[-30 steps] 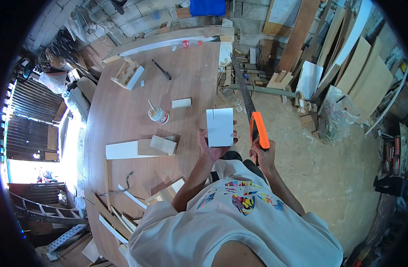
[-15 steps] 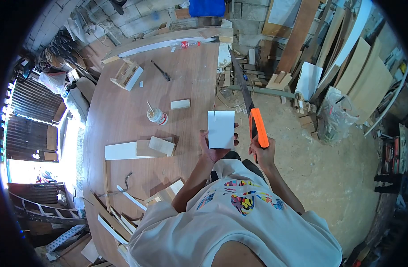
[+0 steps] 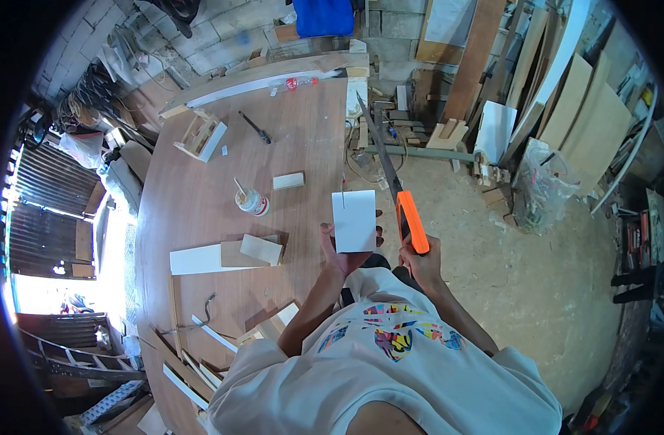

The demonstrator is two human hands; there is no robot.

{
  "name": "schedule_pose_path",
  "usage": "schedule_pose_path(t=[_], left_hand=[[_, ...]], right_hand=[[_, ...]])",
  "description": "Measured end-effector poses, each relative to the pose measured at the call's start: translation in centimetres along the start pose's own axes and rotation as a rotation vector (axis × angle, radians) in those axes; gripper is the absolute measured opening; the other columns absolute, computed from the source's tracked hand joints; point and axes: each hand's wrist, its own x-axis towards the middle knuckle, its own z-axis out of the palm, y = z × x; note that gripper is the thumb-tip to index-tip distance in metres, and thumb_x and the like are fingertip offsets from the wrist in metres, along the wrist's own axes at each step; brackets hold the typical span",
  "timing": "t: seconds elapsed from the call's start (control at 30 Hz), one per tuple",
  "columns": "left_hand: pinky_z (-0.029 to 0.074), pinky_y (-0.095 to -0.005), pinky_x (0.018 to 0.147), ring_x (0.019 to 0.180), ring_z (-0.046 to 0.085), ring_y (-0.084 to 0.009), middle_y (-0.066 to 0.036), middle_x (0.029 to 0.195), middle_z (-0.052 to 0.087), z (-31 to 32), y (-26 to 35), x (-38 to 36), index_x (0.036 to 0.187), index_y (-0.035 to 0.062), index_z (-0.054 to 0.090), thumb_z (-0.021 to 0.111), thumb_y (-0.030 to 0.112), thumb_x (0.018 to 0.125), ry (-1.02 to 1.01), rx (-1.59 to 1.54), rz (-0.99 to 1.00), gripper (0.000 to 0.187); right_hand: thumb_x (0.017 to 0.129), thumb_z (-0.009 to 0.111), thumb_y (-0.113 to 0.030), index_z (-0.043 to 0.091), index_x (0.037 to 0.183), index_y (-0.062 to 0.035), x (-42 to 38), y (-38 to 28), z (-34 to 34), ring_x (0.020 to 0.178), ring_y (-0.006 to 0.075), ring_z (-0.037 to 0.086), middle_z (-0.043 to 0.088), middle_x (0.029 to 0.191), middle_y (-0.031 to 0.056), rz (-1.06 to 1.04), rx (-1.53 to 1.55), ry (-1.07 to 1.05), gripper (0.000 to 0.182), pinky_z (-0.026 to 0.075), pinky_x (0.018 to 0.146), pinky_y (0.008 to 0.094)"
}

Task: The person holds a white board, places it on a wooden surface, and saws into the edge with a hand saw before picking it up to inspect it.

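Observation:
My left hand is closed around a small white board, gripping it by the lower part and sides at the table's right edge. A thin dark slit runs down from the board's top edge, left of its middle. To the right, my right hand is wrapped around the orange handle of a handsaw. Its long dark blade points up and slightly left, apart from the board.
On the wooden table stand a glue jar with a stick, a small white block, stacked white and wooden pieces, and a small wooden frame. Boards lean at the right wall; a plastic bag sits on the floor.
The whole view has shifted slightly, so most things appear a little lower and left. The saw's tip has swung slightly left. Both hands keep their hold.

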Motion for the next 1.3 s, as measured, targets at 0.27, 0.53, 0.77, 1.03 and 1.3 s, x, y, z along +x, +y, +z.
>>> schedule_pose_path(t=[0.27,0.53,0.77,1.03,1.3], left_hand=[[0.04,-0.0365,0.073,0.083,0.053,-0.0259,-0.015,0.123,0.049,0.2,-0.3,-0.3,0.133,0.0118,0.041,0.048,0.057,0.065,0.032,0.026,0.002,0.081],[0.04,-0.0364,0.073,0.083,0.053,-0.0254,-0.014,0.122,0.05,0.1,-0.8,-0.6,0.132,0.0124,0.042,0.047,0.057,0.067,0.021,-0.009,-0.002,0.079],[0.041,-0.0374,0.076,0.085,0.053,-0.0274,-0.018,0.124,0.047,-0.5,-0.9,-1.3,0.134,0.0098,0.039,0.05,0.054,0.065,0.029,-0.067,-0.005,0.083],[0.04,-0.0387,0.076,0.083,0.053,-0.027,-0.017,0.122,0.047,-0.9,-0.9,-1.8,0.134,0.0091,0.038,0.048,0.056,0.068,-0.004,-0.034,0.04,0.081],[0.042,-0.0369,0.079,0.09,0.055,-0.0262,-0.017,0.124,0.05,-0.3,-0.5,-1.2,0.133,0.0077,0.04,0.042,0.056,0.077,0.019,0.012,0.075,0.074]], right_hand=[[0.07,0.059,0.008,0.054,0.065,0.0017,-0.8,0.6,-0.2,0.047,0.009,0.051,0.051,0.055,0.0018,0.01,-0.024,-0.001,0.01,0.041,0.044,0.0229],[0.07,0.058,0.009,0.054,0.065,0.0015,-1.5,0.8,-0.3,0.047,0.0093,0.051,0.052,0.054,0.0018,0.014,0.009,0.008,0.01,0.041,0.044,0.0228],[0.07,0.057,0.01,0.053,0.065,0.0018,-1.9,0.9,-0.2,0.046,0.01,0.051,0.051,0.054,0.0024,0.047,0.051,0.034,0.01,0.041,0.044,0.023],[0.07,0.055,0.008,0.054,0.066,0.0027,-1.7,1.4,-0.2,0.045,0.0104,0.05,0.05,0.053,0.0029,0.058,0.05,0.027,0.007,0.041,0.043,0.0235],[0.072,0.052,0.01,0.05,0.069,0.004,-1.6,1.5,0.1,0.039,0.0112,0.042,0.043,0.05,0.003,0.041,-0.004,0.016,0.007,0.044,0.043,0.0294]])
